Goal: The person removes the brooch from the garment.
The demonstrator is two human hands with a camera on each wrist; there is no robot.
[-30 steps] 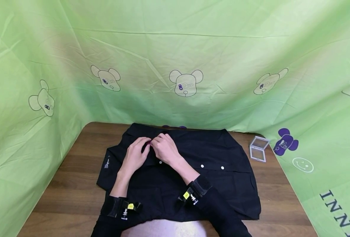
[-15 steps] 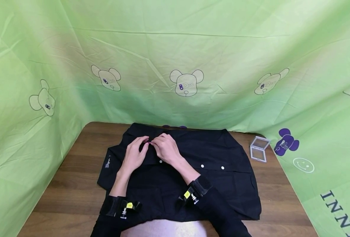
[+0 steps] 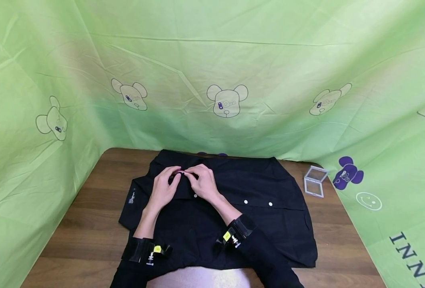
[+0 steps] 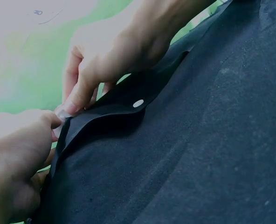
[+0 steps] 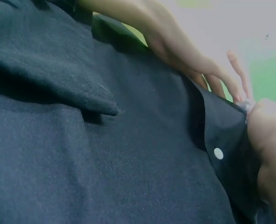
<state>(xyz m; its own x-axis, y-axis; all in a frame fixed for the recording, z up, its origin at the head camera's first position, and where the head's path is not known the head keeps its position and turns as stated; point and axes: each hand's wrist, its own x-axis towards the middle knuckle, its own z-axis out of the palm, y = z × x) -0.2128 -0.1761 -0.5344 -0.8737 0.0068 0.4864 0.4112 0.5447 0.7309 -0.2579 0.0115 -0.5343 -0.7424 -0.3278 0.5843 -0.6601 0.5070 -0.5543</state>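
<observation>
A black button-front shirt [image 3: 234, 236] lies spread on the table with white buttons [image 3: 245, 202] along its placket. My left hand [image 3: 163, 190] and right hand [image 3: 203, 184] meet over its upper left part. Between their fingertips is a small thin piece [image 3: 179, 172], dark pink and whitish in the head view, pale and translucent in the left wrist view; its kind is unclear. Thumb and fingers of both hands pinch it. Right at the fingertips the raised placket edge [image 4: 100, 111] ends, with one white button [image 4: 138, 103] on it. Some fingertips are hidden.
An open flat case [image 3: 314, 181] with clear panels stands at the right of the wooden table [image 3: 90, 200]. Green patterned cloth [image 3: 227, 60] hangs behind and at both sides. A small printed mark [image 3: 131, 197] shows on the shirt's left part.
The right thumb and fingers have spread a little, and more of the thin pinkish-white piece shows between the fingertips. The left fingers parted slightly. The shirt and case have stayed put.
</observation>
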